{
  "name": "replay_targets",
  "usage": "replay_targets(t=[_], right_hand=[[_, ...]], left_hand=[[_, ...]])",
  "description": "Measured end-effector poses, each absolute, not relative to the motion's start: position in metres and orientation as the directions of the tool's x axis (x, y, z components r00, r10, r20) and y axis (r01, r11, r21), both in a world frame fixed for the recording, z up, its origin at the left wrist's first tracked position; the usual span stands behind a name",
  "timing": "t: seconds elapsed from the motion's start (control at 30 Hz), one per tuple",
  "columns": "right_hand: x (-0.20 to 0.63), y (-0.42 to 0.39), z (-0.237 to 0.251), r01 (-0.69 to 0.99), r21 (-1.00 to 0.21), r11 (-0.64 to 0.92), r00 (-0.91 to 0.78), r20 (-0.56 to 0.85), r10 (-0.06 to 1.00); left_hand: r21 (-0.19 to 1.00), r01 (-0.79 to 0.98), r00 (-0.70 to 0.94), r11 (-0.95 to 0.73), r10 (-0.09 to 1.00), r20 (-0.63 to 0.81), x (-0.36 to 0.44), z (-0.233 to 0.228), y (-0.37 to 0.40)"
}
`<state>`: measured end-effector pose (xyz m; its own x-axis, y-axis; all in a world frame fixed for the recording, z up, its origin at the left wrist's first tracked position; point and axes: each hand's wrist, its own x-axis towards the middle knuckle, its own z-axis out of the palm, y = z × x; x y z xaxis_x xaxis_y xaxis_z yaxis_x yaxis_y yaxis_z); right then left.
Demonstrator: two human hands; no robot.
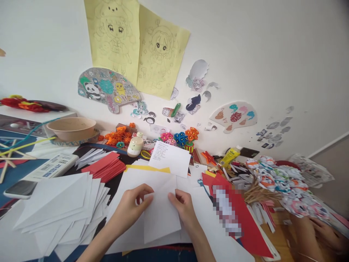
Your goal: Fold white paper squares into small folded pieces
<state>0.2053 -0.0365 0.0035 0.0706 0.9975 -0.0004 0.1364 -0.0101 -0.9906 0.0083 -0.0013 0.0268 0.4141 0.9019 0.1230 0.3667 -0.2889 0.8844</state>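
Left hand [132, 201]: we pinch white sheet [161, 221]
Right hand [184, 207]: likewise
Wall fan [235, 116]: red 囍
Card [170, 158]: print illegible

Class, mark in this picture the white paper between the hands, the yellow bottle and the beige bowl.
White paper [161, 219]: head view, on its flat face.
Yellow bottle [229, 157]: head view, on its side.
Beige bowl [71, 131]: head view, on its outer wall.

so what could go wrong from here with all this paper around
The white paper at the left hand and right hand might slip or crease crookedly, since it lies over larger white sheets.
The uneven white pile lies close to the left arm, so a nudge could spread it.
The fanned red slips might scatter too.
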Motion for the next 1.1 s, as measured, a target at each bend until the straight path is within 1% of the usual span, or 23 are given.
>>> replay_targets(t=[0.07, 0.2, 0.37, 0.57, 0.67, 0.8, 0.93, 1.1], right_hand=[[0.205, -0.038, 0.003, 0.158, -0.987, -0.011, 0.008, -0.009, 1.0], [0.198, -0.038, -0.001, 0.222, -0.975, 0.025, -0.104, 0.002, 0.995], [0.189, -0.035, -0.004, 0.289, -0.955, 0.072, -0.13, 0.036, 0.991], [0.185, -0.043, 0.002, 0.263, -0.959, 0.108, -0.186, 0.059, 0.981], [0.185, -0.048, 0.009, 0.268, -0.951, 0.153, -0.194, 0.103, 0.976], [0.188, -0.049, 0.017, 0.294, -0.93, 0.221, -0.176, 0.175, 0.969], [0.2, -0.047, 0.016, 0.302, -0.93, 0.208, -0.039, 0.205, 0.978], [0.219, -0.043, 0.015, 0.194, -0.967, 0.163, 0.069, 0.179, 0.981]], left_hand=[[0.876, 0.37, 0.428, -0.31, 0.894, 0.136, 0.01, 0.027, -0.003], [0.867, 0.402, 0.442, -0.293, 0.892, 0.096, 0.013, 0.024, -0.008], [0.819, 0.472, 0.423, -0.327, 0.899, 0.115, 0.012, 0.024, -0.009], [0.803, 0.446, 0.482, -0.396, 0.862, 0.157, 0.015, 0.025, -0.021], [0.813, 0.414, 0.505, -0.41, 0.846, 0.17, 0.015, 0.03, -0.025], [0.829, 0.367, 0.526, -0.421, 0.829, 0.188, 0.012, 0.039, -0.025], [0.831, 0.353, 0.532, -0.429, 0.823, 0.199, 0.008, 0.045, -0.022], [0.849, 0.331, 0.543, -0.412, 0.819, 0.186, -0.005, 0.05, -0.018]])
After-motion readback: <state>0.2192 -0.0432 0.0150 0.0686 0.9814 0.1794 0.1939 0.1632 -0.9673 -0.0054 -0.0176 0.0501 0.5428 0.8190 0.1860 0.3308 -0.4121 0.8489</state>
